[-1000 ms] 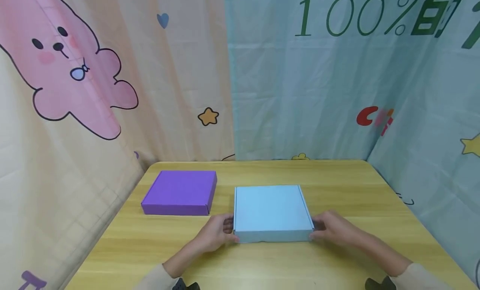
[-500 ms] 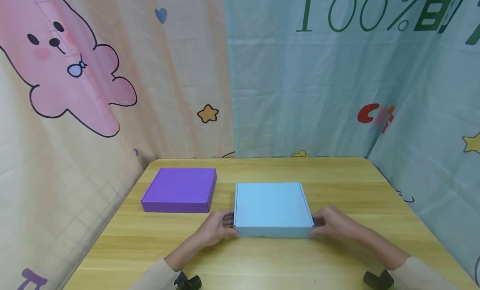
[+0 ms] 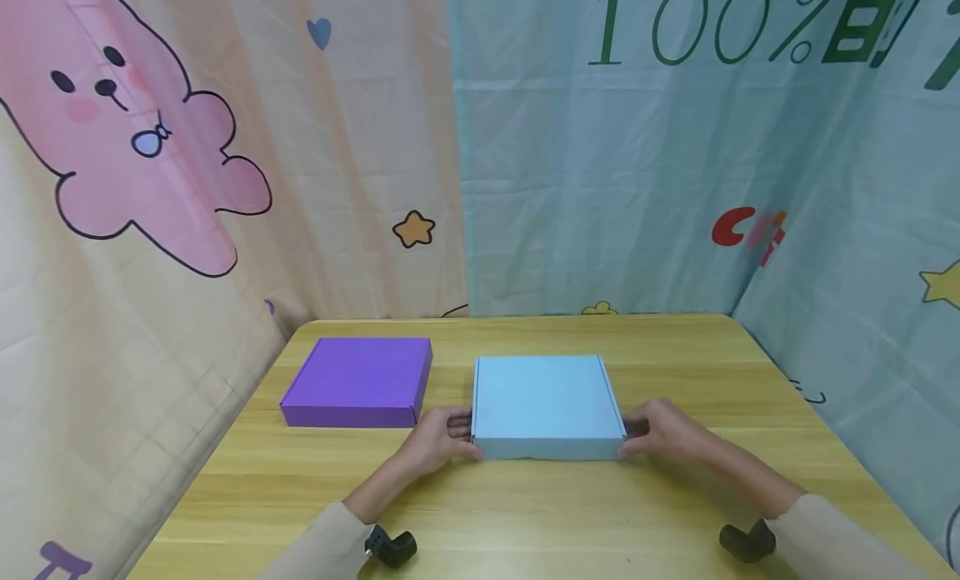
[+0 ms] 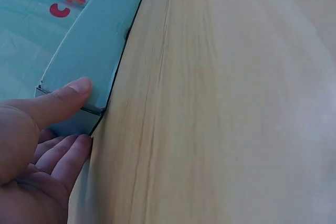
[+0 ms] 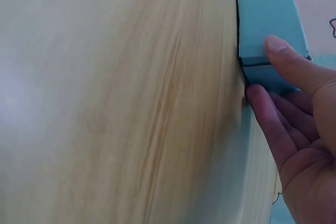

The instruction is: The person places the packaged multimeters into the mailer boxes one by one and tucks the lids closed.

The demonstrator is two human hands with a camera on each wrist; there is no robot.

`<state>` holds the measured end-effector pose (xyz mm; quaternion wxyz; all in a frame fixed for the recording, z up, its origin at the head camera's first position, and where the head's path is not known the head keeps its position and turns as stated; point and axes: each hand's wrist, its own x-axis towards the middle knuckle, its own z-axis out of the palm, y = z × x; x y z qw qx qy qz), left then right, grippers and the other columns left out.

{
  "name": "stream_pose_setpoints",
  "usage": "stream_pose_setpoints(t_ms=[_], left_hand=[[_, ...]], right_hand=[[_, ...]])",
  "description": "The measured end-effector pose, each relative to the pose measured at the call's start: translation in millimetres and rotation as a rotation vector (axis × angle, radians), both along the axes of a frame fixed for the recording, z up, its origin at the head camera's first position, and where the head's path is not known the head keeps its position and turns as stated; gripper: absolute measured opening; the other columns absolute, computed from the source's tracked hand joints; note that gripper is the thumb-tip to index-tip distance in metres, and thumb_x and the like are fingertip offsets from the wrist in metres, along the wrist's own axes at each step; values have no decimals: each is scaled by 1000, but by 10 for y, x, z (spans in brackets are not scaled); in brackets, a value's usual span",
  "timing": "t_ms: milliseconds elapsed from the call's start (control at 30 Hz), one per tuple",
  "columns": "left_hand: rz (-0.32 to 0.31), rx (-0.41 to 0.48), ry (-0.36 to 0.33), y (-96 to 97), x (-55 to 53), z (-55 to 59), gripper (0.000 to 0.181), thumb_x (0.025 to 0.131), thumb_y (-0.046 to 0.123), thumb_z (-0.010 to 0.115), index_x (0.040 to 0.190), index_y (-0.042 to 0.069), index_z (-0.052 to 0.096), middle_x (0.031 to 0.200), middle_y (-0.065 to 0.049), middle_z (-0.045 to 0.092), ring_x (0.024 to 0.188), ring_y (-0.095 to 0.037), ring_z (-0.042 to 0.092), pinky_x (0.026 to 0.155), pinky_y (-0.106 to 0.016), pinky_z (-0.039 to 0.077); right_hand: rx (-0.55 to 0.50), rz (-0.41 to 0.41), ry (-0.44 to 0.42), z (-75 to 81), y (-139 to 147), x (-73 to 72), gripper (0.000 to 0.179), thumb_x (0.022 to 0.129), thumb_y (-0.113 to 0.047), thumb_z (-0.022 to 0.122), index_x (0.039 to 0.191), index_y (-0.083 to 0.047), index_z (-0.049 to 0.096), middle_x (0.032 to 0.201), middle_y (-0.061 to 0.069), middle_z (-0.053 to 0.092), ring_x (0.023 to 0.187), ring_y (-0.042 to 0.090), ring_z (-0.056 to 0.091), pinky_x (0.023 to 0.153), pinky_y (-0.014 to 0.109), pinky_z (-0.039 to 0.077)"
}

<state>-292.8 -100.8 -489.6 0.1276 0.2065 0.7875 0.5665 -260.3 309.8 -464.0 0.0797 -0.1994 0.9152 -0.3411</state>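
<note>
A flat light blue cardboard box (image 3: 547,401) lies with its lid down on the wooden table. My left hand (image 3: 437,441) holds its near left corner. In the left wrist view, the left thumb presses the front wall of the light blue box (image 4: 100,40) while the fingers touch the short side. At the near right corner, my right hand (image 3: 663,432) grips in a mirrored way. The right wrist view has that thumb on the front wall of the box (image 5: 268,14) and the fingers against its side.
A flat purple box (image 3: 358,382), also closed, lies to the left of the light blue one, near the left hand. Printed curtains (image 3: 600,188) hang behind and beside the wooden table (image 3: 555,522). Black wrist mounts (image 3: 393,548) sit at both sleeves.
Both hands have slid the light blue box away from the person, toward the table's far edge, keeping their hold on its corners. The purple box has stayed in place.
</note>
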Motion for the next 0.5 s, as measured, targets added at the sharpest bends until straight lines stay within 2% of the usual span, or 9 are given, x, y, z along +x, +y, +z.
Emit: stream_pose_setpoints(t_ms=[300,500], left_hand=[[32,20,0,61,-136,12,74,79,-7,86,141,-18,49,138,-31,57,124,-41,61,96,-34,56],[44,-24,-6,96,-243,45,75,80,-4,86,143,-17,47,139,-30,56,126,-40,59,98,-34,54]], right_hand=[[-50,-21,19,-74,94,-172,52,83,-31,89,118,5,75,104,3,76,87,13,64,76,26,57],[-59,-8,42,-73,92,-276,43,84,-27,88,114,3,77,95,-2,74,82,13,61,72,25,55]])
